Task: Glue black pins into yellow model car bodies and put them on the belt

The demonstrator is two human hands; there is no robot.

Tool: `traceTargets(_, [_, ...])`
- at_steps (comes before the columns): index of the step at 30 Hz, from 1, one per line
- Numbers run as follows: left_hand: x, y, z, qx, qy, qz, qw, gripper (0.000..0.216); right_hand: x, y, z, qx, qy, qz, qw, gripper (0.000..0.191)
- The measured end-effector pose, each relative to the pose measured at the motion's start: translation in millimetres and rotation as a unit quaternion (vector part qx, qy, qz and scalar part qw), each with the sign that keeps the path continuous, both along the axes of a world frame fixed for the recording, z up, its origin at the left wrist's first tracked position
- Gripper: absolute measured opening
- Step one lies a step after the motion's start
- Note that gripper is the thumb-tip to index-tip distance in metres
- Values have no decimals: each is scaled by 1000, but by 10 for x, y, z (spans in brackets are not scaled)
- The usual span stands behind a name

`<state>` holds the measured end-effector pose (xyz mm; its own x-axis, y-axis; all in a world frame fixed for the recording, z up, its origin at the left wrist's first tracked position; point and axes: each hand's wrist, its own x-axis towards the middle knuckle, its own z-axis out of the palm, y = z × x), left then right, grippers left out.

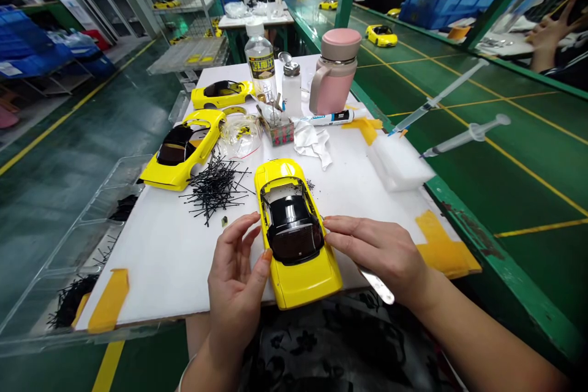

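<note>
A yellow model car body (305, 278) with a black roof and dark rear window lies on the white work board, close to its front edge. My left hand (239, 266) is at its left side, curled, with thumb and fingertips against the body. My right hand (383, 251) touches the opposite side with its fingertips. A flat silver tool, apparently tweezers (377, 286), sticks out below the right palm; its tip is hidden. Left of the car lies a pile of thin black sticks (215, 187), with two more yellow car bodies (186, 147) behind it.
A pink mug (337, 70), a labelled bottle (261, 58) and a pump bottle (291, 89) stand at the back. Two syringes (466, 133) stick into a white foam block (399, 159) at right. A green conveyor (459, 116) with yellow cars runs alongside. Crumpled tissue (312, 141) lies mid-board.
</note>
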<state>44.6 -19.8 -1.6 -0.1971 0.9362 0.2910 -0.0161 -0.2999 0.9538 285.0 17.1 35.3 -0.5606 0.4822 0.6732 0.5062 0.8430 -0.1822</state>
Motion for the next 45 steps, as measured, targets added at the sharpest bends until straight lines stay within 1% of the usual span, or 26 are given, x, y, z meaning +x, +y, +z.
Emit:
traceTargets(6, [4,3,2,-8,0,5,1000,42,14,3,-66,-13,17,5,1000,28])
traceTargets(10, [3,8,7,-7,6,4,1000,42,64,-15,-59,-30,24,-14,999,24])
traceTargets(14, [7,5,13,-12,8,4,1000,42,99,-70,-7,-64,74,-65,993,25])
traceTargets(17, [8,-1,13,-14,6,9,1000,41,76,-111,-25,-87,106,-118,983,25])
traceTargets(24, [4,7,2,-23,3,18,1000,42,-99,-128,-215,-153,48,-180,971,43])
traceTargets(32, [8,-4,9,-24,-4,18,1000,41,-176,-131,-263,-199,53,-151,967,44])
traceTargets(39, [5,2,-1,-20,-1,17,1000,42,-159,-138,-281,-202,90,-163,962,44])
traceTargets(45, [5,-4,-3,-19,2,20,1000,42,-160,-153,-279,-199,73,-125,969,45])
